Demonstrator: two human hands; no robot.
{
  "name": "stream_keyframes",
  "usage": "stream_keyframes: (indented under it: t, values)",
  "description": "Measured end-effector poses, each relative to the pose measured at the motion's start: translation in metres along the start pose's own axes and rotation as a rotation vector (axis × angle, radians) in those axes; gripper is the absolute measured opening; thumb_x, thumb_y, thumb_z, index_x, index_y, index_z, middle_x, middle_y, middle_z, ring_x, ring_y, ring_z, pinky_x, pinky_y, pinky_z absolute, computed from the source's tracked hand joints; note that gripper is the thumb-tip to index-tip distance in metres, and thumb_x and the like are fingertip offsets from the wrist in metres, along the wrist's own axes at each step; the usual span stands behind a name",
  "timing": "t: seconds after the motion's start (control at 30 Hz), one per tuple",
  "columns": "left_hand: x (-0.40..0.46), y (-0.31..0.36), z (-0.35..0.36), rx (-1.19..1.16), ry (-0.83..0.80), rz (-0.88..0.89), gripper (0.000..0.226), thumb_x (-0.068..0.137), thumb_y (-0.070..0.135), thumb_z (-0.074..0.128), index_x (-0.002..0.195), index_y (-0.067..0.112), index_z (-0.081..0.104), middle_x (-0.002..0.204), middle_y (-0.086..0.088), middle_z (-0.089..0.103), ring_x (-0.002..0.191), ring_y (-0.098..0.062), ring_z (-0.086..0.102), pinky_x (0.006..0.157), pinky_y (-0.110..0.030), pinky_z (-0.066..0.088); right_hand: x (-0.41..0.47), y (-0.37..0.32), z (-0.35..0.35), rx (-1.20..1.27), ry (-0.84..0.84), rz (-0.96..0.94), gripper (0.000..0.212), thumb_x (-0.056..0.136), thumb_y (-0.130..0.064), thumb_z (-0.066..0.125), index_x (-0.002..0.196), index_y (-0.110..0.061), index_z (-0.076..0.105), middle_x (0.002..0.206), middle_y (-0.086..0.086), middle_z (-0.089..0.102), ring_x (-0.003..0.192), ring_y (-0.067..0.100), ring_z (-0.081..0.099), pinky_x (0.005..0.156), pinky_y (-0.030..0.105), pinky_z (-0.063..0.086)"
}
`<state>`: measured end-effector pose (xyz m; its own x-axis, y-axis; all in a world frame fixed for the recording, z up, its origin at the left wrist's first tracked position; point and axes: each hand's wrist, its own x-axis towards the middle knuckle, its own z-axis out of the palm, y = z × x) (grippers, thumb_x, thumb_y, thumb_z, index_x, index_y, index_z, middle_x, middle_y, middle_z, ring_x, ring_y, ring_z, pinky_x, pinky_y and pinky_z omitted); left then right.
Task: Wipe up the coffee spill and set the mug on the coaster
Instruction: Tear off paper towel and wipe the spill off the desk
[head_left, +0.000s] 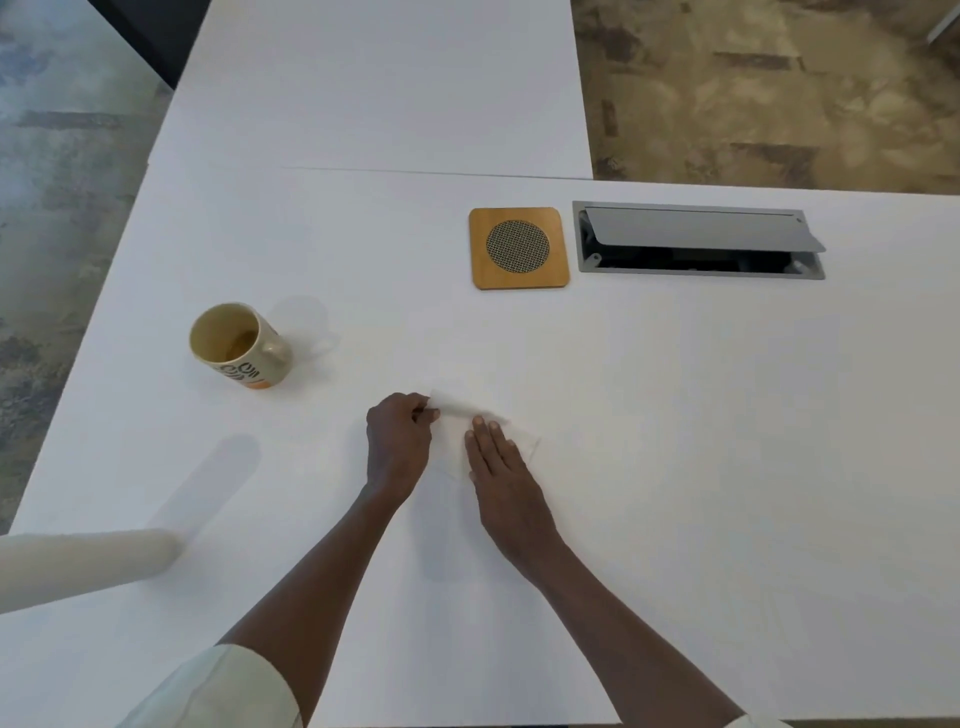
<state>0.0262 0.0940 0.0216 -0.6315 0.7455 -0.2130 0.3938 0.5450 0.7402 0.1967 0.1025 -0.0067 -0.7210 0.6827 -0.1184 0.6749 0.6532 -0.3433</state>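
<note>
Mug (240, 347) stands at 10 o'clock on bench (675, 415), well apart from coaster (518, 247) at 1 o'clock. Left hand (399, 441) pinches edge of napkin (524, 447); right hand (501, 467) lies flat, fingers straight, pressing napkin down, likely to soak spill.

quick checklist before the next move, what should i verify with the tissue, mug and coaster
1. Left hand pinches the edge of the tissue: ok.
2. Right hand presses flat on the tissue: ok.
3. Spill wiped up: cannot tell; no stain shows beside the tissue.
4. Mug upright, clear of both hands: ok; a little coffee remains inside.
5. Coaster bare and ready for the mug: ok.
6. Mug on the coaster: not ok, it stands on the table, well left of it.
</note>
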Motion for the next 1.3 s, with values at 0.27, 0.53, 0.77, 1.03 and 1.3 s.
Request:
stream_keyframes:
  t: [0.27,0.53,0.77,1.03,1.3]
  values:
    - [0.004,-0.011,0.005,-0.121,0.054,0.113,0.034,0.095,-0.002,0.059,0.128,0.004,0.062,0.126,-0.010,0.067,0.100,-0.017,0.070,0.088,-0.021,0.055,0.010,-0.016,-0.007,-0.018,0.004,0.119,0.066,0.090,-0.007,0.033,0.154,-0.007,0.018,0.164,0.014,0.008,0.151,0.031,0.013,0.119,0.046,0.024]
    - [-0.068,-0.089,-0.031,0.087,0.262,0.096,0.032,0.100,0.003,0.051,0.131,0.008,0.057,0.140,-0.012,0.060,0.132,-0.030,0.055,0.111,-0.041,0.044,0.029,-0.007,-0.012,-0.056,-0.184,0.050,0.076,0.090,-0.027,0.042,0.156,-0.012,0.008,0.166,0.003,-0.004,0.153,0.024,-0.001,0.121,0.051,0.013]
    - [-0.103,-0.131,-0.045,0.281,0.255,0.011,0.050,0.100,0.031,0.040,0.141,0.004,0.047,0.161,-0.010,0.037,0.153,-0.026,0.027,0.124,-0.040,0.022,0.039,-0.016,-0.001,-0.036,-0.077,0.100,0.057,0.102,-0.030,0.033,0.155,-0.025,0.012,0.166,0.003,-0.003,0.152,0.028,0.000,0.118,0.058,0.007]
    - [-0.102,-0.135,-0.041,0.302,0.257,0.000,0.052,0.100,0.035,0.034,0.142,0.006,0.047,0.163,-0.007,0.035,0.154,-0.021,0.024,0.126,-0.037,0.018,0.042,-0.015,0.012,0.042,-0.003,0.077,0.051,0.105,-0.022,0.033,0.154,-0.019,0.022,0.165,0.006,0.010,0.152,0.030,0.006,0.121,0.053,0.008]
    - [-0.103,-0.132,-0.041,0.298,0.273,0.011,0.051,0.100,0.031,0.036,0.142,0.004,0.048,0.162,-0.009,0.036,0.154,-0.022,0.025,0.126,-0.039,0.019,0.040,-0.013,0.016,0.079,-0.012,0.008,0.052,0.105,-0.012,0.029,0.155,-0.008,0.015,0.164,0.011,0.003,0.152,0.028,0.001,0.124,0.044,0.005]
